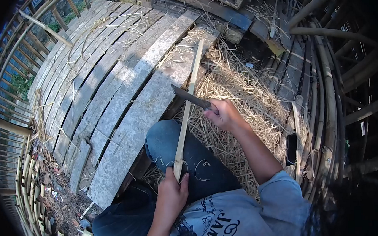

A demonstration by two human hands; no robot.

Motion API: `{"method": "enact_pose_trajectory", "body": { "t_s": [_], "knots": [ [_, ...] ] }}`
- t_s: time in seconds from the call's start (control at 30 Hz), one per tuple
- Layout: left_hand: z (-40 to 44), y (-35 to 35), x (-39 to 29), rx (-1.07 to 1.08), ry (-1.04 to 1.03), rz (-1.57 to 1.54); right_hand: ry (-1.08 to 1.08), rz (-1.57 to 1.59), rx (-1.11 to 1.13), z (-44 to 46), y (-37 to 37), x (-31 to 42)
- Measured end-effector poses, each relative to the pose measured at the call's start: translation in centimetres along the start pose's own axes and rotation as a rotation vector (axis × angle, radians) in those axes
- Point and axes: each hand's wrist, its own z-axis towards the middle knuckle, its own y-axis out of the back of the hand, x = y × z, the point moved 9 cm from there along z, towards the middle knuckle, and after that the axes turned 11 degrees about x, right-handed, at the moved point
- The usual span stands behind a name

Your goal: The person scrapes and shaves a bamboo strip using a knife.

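One bamboo strip (183,135) runs lengthwise through my head view, near end in the left hand (172,192), far end out by the edge of the plank platform (131,100). Left grip: fingers curled round the strip, thumb laid along its side, closed firmly. Right hand (225,115): wrapped about the handle of a knife (192,97), fist closed, blade pointing up and left. I note the blade crossing the strip beyond the knee; whether its edge bites into the bamboo I cannot tell. The strip passes over the leg in dark jeans (166,136), where a thin pale curl (202,169) lies on the cloth. Beneath and right of the strip I log a thick bed of straw-coloured shavings (249,110). Farther right, a dark phone-like slab (291,150) sits beside long bamboo poles (326,92). At far left I record a slatted fence (13,81) bordering the platform.
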Motion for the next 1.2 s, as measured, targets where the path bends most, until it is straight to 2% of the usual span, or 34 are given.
{"method": "enact_pose_trajectory", "body": {
  "t_s": [0.07,0.17,0.27,0.33,0.73,0.83,0.9,0.93,1.0,1.07,1.13,1.2],
  "knots": [
    [0.3,-0.2,0.7,-0.006,-0.033,-0.036,-0.011,0.005,0.0,-0.5,-0.2,0.6],
    [0.4,-0.7,1.4,-0.018,-0.08,-0.067,0.319,-0.03,0.113,-3.3,-4.2,4.9],
    [0.4,-0.7,1.0,-0.017,-0.06,-0.047,0.419,-0.078,0.047,-3.1,-4.0,3.7],
    [0.2,-0.7,0.9,-0.018,-0.017,-0.027,0.427,-0.117,0.013,-2.2,-3.6,2.7],
    [0.3,-1.0,0.0,-0.085,-0.071,0.004,0.532,-0.302,-0.117,-0.4,-1.7,1.3],
    [0.3,-1.2,0.3,-0.09,-0.107,-0.035,0.428,-0.343,-0.253,-0.6,-0.2,-0.2],
    [0.1,-0.7,0.7,-0.154,-0.146,0.007,-0.181,-0.075,-0.391,0.3,4.9,-7.6],
    [-0.5,-0.7,1.0,-0.183,-0.163,0.036,-0.265,-0.127,-0.46,-0.6,7.6,-9.4],
    [-0.4,-0.1,1.2,-0.185,-0.147,0.027,-0.276,-0.098,-0.414,-2.4,9.1,-9.9],
    [-0.3,-0.9,2.1,-0.094,-0.057,-0.021,-0.143,-0.126,-0.409,-5.2,8.3,-8.5],
    [0.2,-1.6,1.9,-0.072,-0.041,-0.024,0.001,-0.031,-0.304,-6.7,5.5,-4.5],
    [0.6,-1.7,1.5,-0.07,-0.051,0.006,0.133,-0.068,-0.16,-6.6,2.3,0.9]
  ]
}}
